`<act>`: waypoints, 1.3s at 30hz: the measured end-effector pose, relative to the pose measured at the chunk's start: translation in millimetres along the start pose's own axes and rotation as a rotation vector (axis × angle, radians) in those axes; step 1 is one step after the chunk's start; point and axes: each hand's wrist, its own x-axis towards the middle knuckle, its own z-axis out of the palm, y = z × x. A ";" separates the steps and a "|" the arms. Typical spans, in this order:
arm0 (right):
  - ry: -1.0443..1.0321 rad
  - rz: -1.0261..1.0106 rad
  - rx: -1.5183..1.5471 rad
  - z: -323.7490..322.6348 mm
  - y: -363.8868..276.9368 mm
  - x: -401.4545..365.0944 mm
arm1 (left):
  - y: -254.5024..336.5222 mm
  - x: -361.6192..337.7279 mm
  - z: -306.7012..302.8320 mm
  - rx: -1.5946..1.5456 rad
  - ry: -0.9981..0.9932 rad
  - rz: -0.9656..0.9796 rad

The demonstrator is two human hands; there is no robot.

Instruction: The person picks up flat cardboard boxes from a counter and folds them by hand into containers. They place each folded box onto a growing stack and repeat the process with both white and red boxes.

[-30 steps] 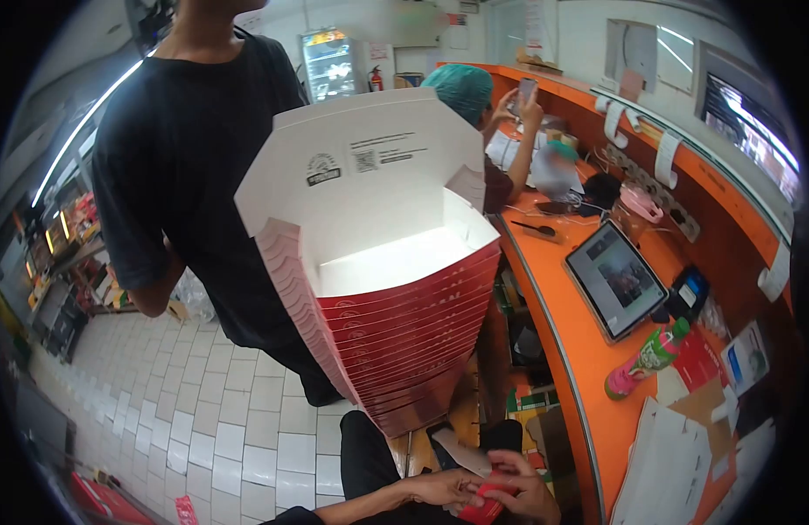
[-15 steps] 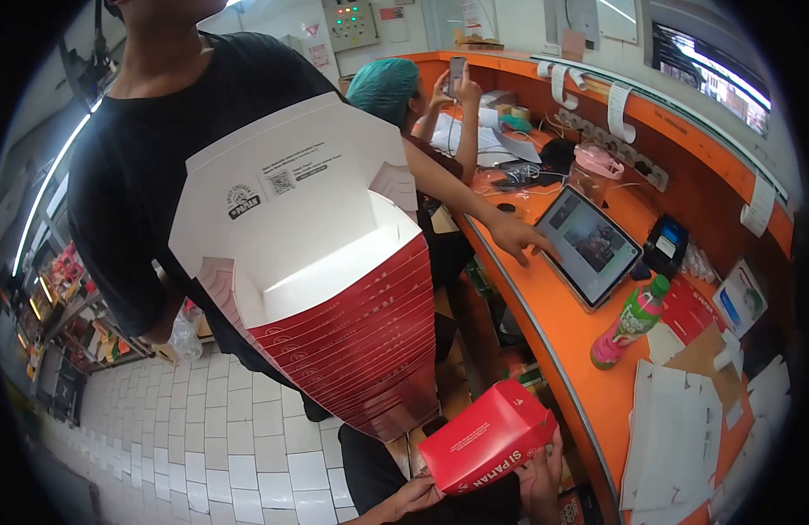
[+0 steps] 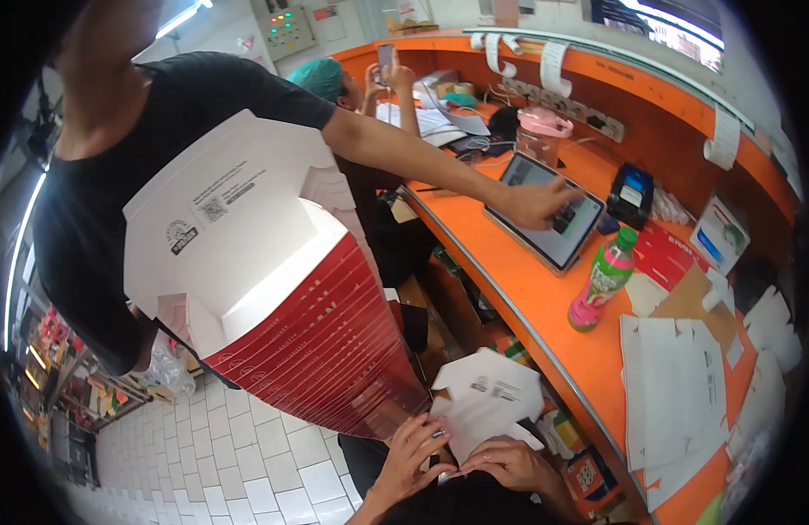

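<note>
A paperboard food box [image 3: 490, 398] is at the bottom middle, its white printed inner side facing me. My left hand [image 3: 413, 459] pinches its lower left edge with bent fingers. My right hand [image 3: 509, 464] grips the lower right edge, thumb and fingertips pressed on the board. The two thumbs are close together, and the box's lower part is hidden behind my hands. Just beyond my left hand rises a tall stack of nested red boxes [image 3: 317, 350], the top one open with a white inside and lid flap.
A co-worker in a black shirt [image 3: 212, 96] stands behind the stack, one hand [image 3: 540, 206] on a tablet [image 3: 566, 236]. The orange counter [image 3: 518, 297] holds a green-capped bottle [image 3: 601, 284], a card terminal [image 3: 632, 194] and flat white cartons [image 3: 671, 394]. Another person [image 3: 321, 80] holds a phone.
The red closed-looking box in my hands now shows its white inside, flap up. Both hands have shifted to its near edge. The co-worker's hand has moved across the tablet; my view has turned.
</note>
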 end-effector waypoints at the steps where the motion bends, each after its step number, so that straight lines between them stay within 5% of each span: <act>1: -0.063 -0.074 -0.114 1.0 2.7 -1.2 | -2.2 0.1 -2.4 -0.013 -0.017 0.002; 3: -0.057 -0.040 -0.155 2.8 5.3 -4.3 | -6.9 -1.3 -2.3 -0.221 -0.494 -0.245; 4: 0.029 -0.012 -0.166 2.7 2.1 -3.4 | -3.2 -3.6 -2.7 -0.455 -0.601 -0.614; 5: 0.118 0.013 -0.179 2.5 0.4 -3.8 | -6.1 -4.7 -1.5 -0.460 -0.617 -0.603; 7: 0.166 0.008 -0.155 2.9 2.1 -7.5 | -21.9 -9.6 4.0 -0.389 -1.176 -0.534; 8: 0.133 0.005 -0.089 4.6 0.4 -8.2 | -37.3 -26.0 13.2 -0.641 -1.182 -0.409; 11: 0.029 0.000 -0.024 11.8 0.9 -7.4 | -56.5 -31.8 30.2 -0.980 -1.258 -0.453; 15: -0.072 -0.073 -0.029 24.3 9.0 -4.7 | -71.8 -32.5 40.1 -0.860 -1.231 -0.338; 16: -0.129 -0.076 -0.140 25.1 6.5 -3.5 | -68.6 -30.9 42.6 -0.962 -1.303 -0.538; 19: -0.179 -0.057 -0.309 27.6 10.9 -5.9 | -67.5 -39.9 55.6 -1.056 -1.221 -0.469; 24: 0.162 0.081 -0.298 32.8 10.8 -10.7 | -66.5 -43.4 56.8 -1.086 -1.274 -0.592; 30: -0.197 -0.131 -0.190 30.4 20.3 -11.9 | -51.6 -34.9 44.6 -1.130 -1.265 -0.600; 33: -0.050 -0.182 -0.258 20.8 8.7 -4.1 | -52.7 -37.3 41.1 -1.233 -1.129 -0.569; 35: 0.008 -0.199 -0.300 14.7 0.8 -0.6 | -49.2 -31.9 34.3 -0.996 -0.803 -0.756; 37: 0.061 -0.208 -0.334 11.3 -10.0 1.4 | -50.3 -26.5 36.9 -1.340 -0.456 -1.026; 39: 0.036 -0.186 -0.432 13.3 -21.8 5.7 | -46.0 -11.3 36.2 -1.664 -0.207 -0.972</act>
